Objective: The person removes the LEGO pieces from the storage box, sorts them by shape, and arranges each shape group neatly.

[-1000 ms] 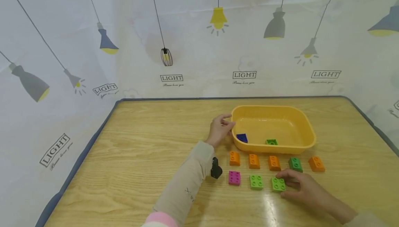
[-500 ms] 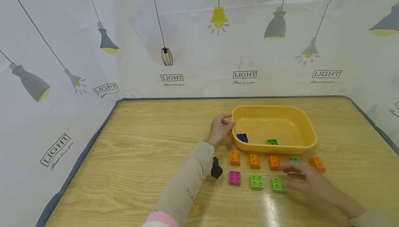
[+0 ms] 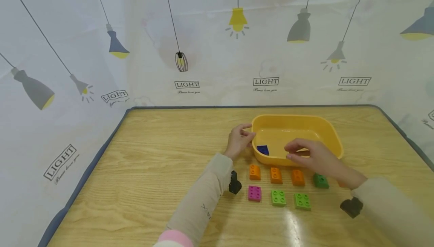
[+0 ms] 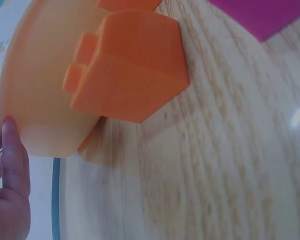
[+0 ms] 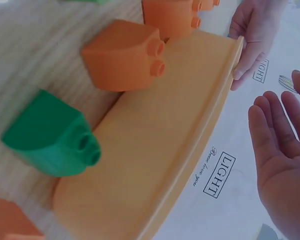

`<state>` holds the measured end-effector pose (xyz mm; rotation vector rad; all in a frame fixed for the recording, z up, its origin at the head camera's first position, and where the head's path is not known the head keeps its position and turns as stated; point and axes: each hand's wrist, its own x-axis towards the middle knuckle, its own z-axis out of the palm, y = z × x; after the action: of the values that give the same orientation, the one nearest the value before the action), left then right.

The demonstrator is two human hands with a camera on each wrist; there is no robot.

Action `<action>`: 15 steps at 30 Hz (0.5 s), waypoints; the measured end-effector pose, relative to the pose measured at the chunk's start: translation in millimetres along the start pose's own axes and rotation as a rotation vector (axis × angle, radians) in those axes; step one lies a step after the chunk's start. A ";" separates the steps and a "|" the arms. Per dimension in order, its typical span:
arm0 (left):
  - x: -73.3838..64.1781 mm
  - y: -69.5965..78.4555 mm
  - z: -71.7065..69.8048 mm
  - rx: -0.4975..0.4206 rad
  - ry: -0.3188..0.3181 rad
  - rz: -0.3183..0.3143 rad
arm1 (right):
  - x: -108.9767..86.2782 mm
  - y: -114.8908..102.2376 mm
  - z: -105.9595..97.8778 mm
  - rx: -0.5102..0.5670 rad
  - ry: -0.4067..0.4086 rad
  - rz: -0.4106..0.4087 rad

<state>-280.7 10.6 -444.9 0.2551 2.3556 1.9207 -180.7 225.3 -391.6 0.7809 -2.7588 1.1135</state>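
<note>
My left hand point(image 3: 239, 140) touches the outer left end of a yellow tray point(image 3: 330, 126), its thumb straight against the wall in the left wrist view. My right hand point(image 3: 313, 155) hangs over the tray's near rim; the right wrist view shows its fingers point(image 5: 277, 120) apart from the thumb, with nothing between them. A dark blue block point(image 3: 262, 150) lies in the tray's near left corner. In front of the tray stand orange blocks point(image 3: 255, 172) and a dark green block point(image 3: 320, 180). Nearer lie a magenta block point(image 3: 254, 193) and two light green blocks point(image 3: 278, 198) point(image 3: 302, 201).
The wooden table point(image 3: 152, 156) has a dark blue edge and meets a white wall covering point(image 3: 217, 51) printed with lamps. My right forearm point(image 3: 386, 201) covers most of the rightmost orange block. Black wrist cameras point(image 3: 234, 183) sit on both sleeves.
My right hand has left the near light green block and moved forward over the tray, now covering the green block inside. The blocks on the table and my left hand keep their places.
</note>
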 end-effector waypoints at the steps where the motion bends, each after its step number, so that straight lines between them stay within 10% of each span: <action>1: -0.1 -0.1 -0.3 0.000 -0.001 -0.001 | 6.8 0.1 0.8 -0.005 -0.011 0.017; 15: -0.4 0.9 -0.7 -0.003 0.001 -0.006 | 62.2 22.1 31.2 -0.008 -0.196 0.086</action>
<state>-280.4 10.0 -443.9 0.2464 2.3511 1.9225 -241.5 191.3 -413.5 0.8196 -2.9822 1.0941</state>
